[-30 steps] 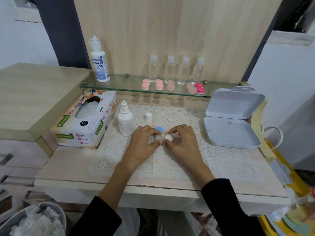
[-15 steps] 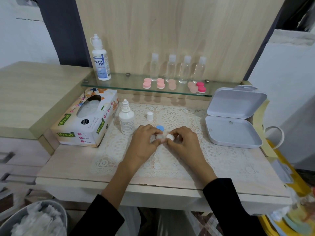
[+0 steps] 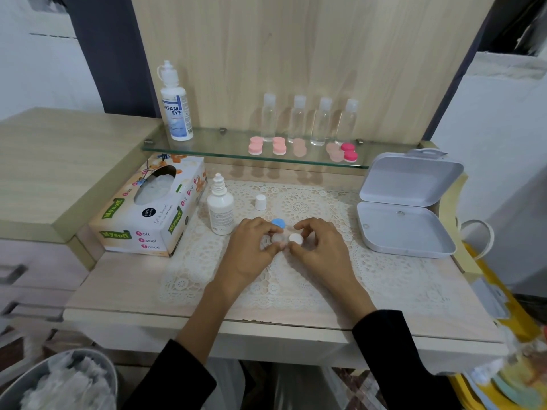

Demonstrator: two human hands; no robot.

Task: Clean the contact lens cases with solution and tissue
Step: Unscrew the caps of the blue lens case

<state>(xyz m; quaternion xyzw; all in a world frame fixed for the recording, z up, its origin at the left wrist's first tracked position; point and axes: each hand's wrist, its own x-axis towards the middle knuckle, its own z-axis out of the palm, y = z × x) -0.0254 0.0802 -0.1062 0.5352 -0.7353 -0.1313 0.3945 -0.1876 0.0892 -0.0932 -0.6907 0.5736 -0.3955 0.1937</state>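
The contact lens case (image 3: 279,238) sits on the lace mat (image 3: 384,276) at the middle of the worktop (image 3: 118,287), between both hands. The left hand (image 3: 251,251) has its grip pinched on the case's translucent left well. The right hand (image 3: 322,250) has its grip curled round the white lid (image 3: 296,238). A blue lid (image 3: 278,223) lies just behind. The solution bottle (image 3: 220,210) and tissue box (image 3: 151,211) stand toward the left edge.

A pale wood-grain back panel (image 3: 296,54) rises behind a glass shelf (image 3: 213,147) and a light desktop (image 3: 118,279) covered by a lace mat (image 3: 384,279), with a taller side cabinet (image 3: 59,161) at left against a white wall (image 3: 35,78).
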